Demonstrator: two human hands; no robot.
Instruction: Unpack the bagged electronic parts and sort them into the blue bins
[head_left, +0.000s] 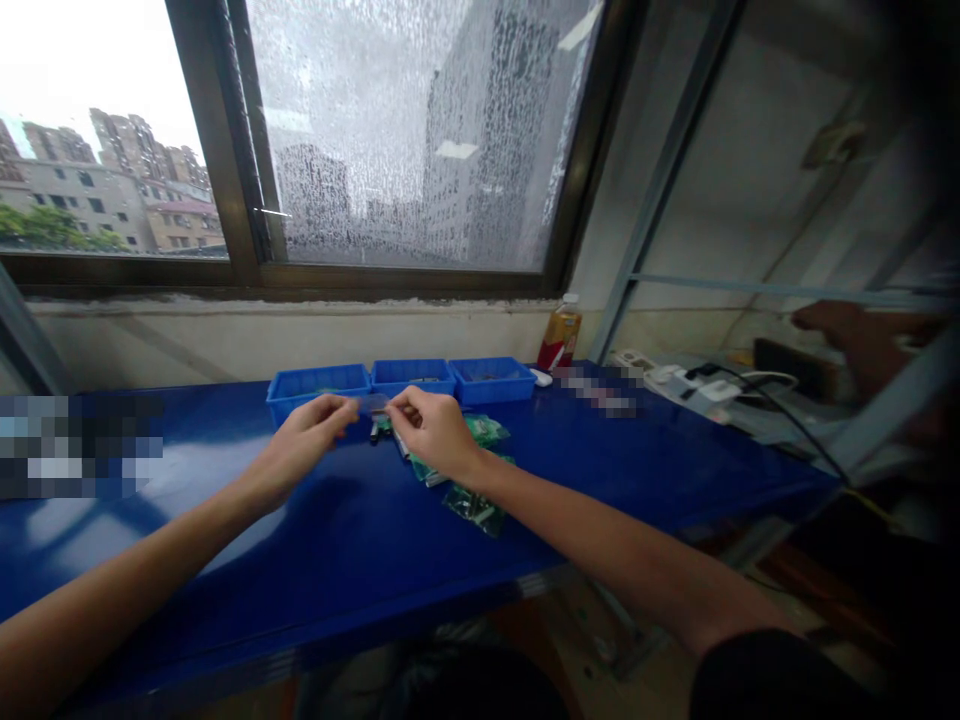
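Grip pinched nearly closed, the left hand (319, 425) and right hand (431, 428) are holding clear plastic (371, 404) between them above the tabletop (352, 570); green packets (478, 508) are lying nearer right, blue trays (495, 389) standing far.

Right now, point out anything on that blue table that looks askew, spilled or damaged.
I see no plain spill or damage. The green packets lie loose at differing angles, partly hidden by the right hand; they look untidy against the neat row of blue bins.
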